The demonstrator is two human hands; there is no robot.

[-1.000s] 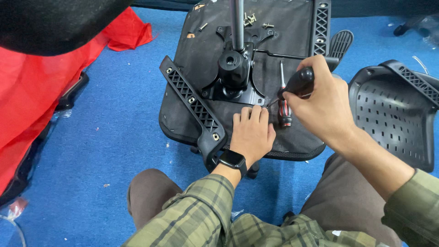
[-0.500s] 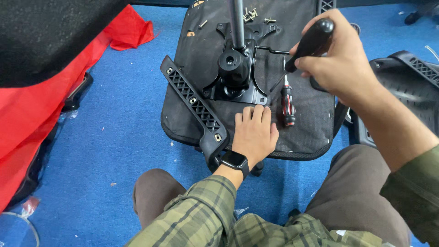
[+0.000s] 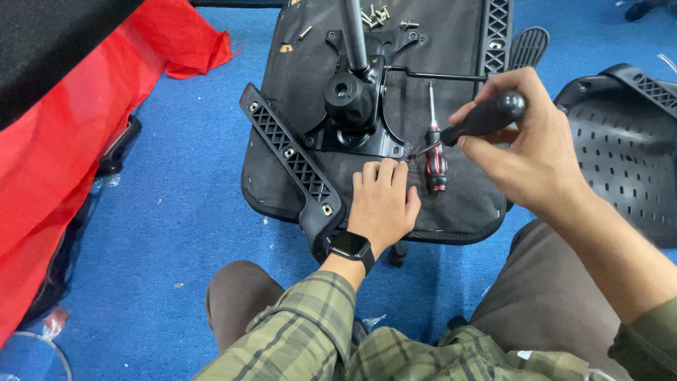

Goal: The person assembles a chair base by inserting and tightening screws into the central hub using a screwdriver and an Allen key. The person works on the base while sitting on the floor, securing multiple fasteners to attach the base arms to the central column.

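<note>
The right hand (image 3: 536,148) is grasping a black-handled screwdriver (image 3: 479,123), its tip angling down at the black metal mounting plate (image 3: 352,134) on the upturned black fabric chair seat (image 3: 451,204). The left hand (image 3: 381,204) is lying flat, grip released, fingertips (image 3: 384,169) touching the seat beside the tip.

Left hand (image 3: 381,204) flat on the upturned black seat base (image 3: 451,197), fingertips near the metal mounting plate (image 3: 352,106). Right hand (image 3: 525,144) closed around a black-handled screwdriver (image 3: 476,125), tip angled down beside the left fingertips. Red-and-black screwdriver (image 3: 434,152) lying on the seat between the hands. Loose screws (image 3: 377,14) at the far edge. Blue carpet (image 3: 176,212) underneath, red cloth (image 3: 63,155) off to the left.
</note>
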